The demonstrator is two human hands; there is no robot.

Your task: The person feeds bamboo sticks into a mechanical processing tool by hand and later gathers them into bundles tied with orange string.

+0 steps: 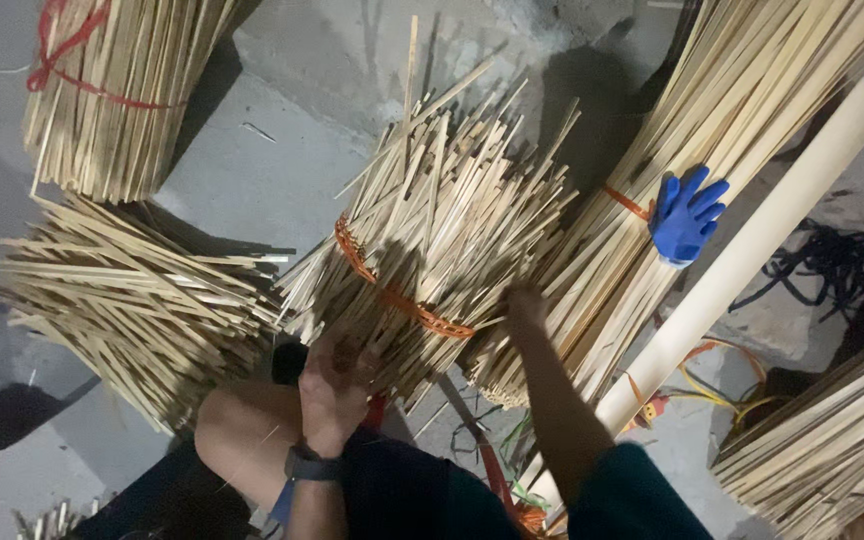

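Observation:
A bundle of thin bamboo strips (442, 225), tied round with an orange strap (402, 300), lies in front of me with its cut ends toward me. My left hand (335, 385), a dark watch on its wrist, presses against the near left end of the bundle. My right hand (524, 305) reaches into the strips on the bundle's right side, its fingers half hidden among them. Whether either hand grips strips or only touches them is unclear.
More strip bundles lie around: one with red ties (117, 90) at top left, a loose one (122, 300) at left, a long one (712, 140) at right with a blue glove (685, 218) on it. A pale tube (752, 250) leans at right. Cords (712, 385) lie on the concrete floor.

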